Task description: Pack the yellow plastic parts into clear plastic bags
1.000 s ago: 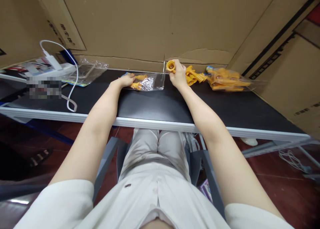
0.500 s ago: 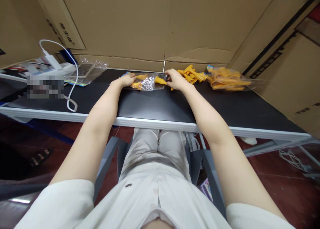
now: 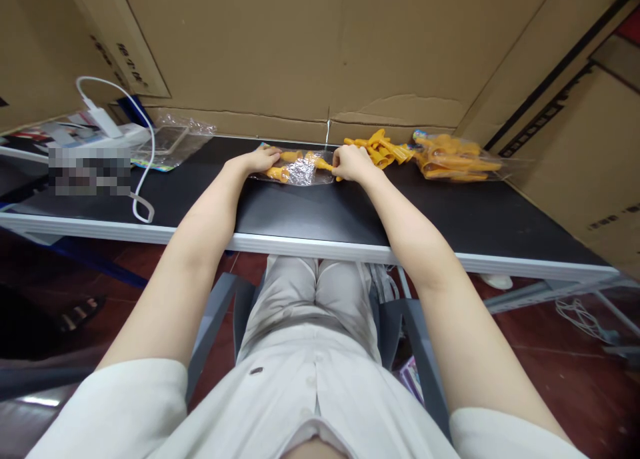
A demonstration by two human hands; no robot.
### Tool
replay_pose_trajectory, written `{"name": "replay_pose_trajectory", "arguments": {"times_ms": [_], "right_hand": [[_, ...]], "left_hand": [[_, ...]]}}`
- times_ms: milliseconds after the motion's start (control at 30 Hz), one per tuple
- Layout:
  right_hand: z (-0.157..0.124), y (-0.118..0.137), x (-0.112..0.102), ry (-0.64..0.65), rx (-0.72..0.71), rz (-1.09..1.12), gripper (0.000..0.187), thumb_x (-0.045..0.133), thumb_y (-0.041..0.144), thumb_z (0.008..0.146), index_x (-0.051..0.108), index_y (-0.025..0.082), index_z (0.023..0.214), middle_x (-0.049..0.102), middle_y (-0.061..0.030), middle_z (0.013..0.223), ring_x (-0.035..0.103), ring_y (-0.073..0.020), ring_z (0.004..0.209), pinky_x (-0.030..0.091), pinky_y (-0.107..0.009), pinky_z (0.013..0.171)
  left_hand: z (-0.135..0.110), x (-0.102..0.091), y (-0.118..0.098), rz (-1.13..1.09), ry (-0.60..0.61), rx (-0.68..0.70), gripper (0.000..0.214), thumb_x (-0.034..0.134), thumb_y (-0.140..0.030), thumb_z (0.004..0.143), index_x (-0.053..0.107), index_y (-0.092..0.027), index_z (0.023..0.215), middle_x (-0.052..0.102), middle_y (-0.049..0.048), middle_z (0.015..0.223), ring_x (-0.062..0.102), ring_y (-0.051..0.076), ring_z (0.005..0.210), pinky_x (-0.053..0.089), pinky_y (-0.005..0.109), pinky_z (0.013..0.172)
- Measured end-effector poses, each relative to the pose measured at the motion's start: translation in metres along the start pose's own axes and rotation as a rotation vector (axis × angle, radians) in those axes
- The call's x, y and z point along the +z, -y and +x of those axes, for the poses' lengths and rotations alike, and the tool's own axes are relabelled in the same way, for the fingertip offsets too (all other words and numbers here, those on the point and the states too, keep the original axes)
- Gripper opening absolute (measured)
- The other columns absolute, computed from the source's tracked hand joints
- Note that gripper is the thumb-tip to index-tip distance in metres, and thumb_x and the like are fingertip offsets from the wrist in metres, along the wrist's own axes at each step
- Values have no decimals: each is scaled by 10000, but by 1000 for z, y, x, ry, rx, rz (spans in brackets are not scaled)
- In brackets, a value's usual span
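Note:
A clear plastic bag [image 3: 300, 175] lies flat on the black table, holding a few yellow funnel-shaped plastic pieces [image 3: 278, 173]. My left hand [image 3: 263, 159] is closed on the bag's left end, covering part of it. In my right hand [image 3: 353, 163], fingers pinch the narrow end of another yellow funnel-shaped piece [image 3: 319, 161]. Its wide end points left, at the right part of the bag; whether it is fully inside I cannot tell. Behind my right hand rests a loose pile of similar yellow pieces [image 3: 383, 149].
A filled bag of yellow pieces [image 3: 455, 159] lies right of the pile. At the left are an empty-looking clear bag [image 3: 175, 145], a white plug with a cable [image 3: 105, 122] and a blurred-out patch. Cardboard panels [image 3: 260, 52] wall the table's back. The table's metal edge [image 3: 310, 245] faces me.
My right hand's fingers have closed round the piece's narrow end, and the piece sits slightly further left over the bag. My left hand has shifted slightly right with the bag.

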State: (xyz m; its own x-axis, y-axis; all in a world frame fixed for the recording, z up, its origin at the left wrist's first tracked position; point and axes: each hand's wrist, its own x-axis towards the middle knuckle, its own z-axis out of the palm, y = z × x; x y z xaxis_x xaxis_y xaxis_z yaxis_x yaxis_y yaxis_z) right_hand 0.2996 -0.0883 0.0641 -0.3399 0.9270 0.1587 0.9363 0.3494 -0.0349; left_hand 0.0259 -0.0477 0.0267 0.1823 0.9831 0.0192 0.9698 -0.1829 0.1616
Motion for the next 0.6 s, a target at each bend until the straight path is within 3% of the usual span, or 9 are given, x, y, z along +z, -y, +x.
{"name": "replay_pose_trajectory", "arguments": {"times_ms": [133, 300, 467, 600], "right_hand": [[3, 1, 10, 18, 19, 29, 281, 651, 108, 973, 818, 137, 1197, 807, -170, 1304, 746, -353, 1263, 590, -422, 1057], [7, 2, 16, -36, 53, 56, 298, 603, 103, 997, 811, 124, 1208, 787, -199, 1351, 743, -370, 1285, 588, -447, 1080], [7, -1, 16, 37, -5, 83, 284, 612, 125, 1006, 823, 120, 1196, 818, -184, 1273, 774, -363, 1228, 610, -438, 1059], [4, 2, 13, 14, 14, 45, 310, 649, 93, 966, 833, 127, 1213, 798, -186, 1342, 748, -391, 1296, 606, -476, 1093]], "left_hand": [[-1, 0, -3, -30, 27, -43, 693, 225, -358, 1116, 489, -135, 1717, 450, 104, 1810, 342, 252, 1711, 213, 375, 1409], [-6, -3, -6, -60, 27, -22, 687, 218, -336, 1116, 505, -105, 1696, 462, 107, 1800, 324, 252, 1715, 196, 368, 1412], [-5, -1, -7, -61, 21, -27, 673, 233, -316, 1117, 518, -84, 1681, 471, 153, 1786, 344, 251, 1706, 205, 366, 1409], [-3, 0, -6, -57, 17, -16, 655, 250, -313, 1113, 553, -101, 1654, 502, 143, 1767, 358, 246, 1702, 204, 366, 1409]]}}
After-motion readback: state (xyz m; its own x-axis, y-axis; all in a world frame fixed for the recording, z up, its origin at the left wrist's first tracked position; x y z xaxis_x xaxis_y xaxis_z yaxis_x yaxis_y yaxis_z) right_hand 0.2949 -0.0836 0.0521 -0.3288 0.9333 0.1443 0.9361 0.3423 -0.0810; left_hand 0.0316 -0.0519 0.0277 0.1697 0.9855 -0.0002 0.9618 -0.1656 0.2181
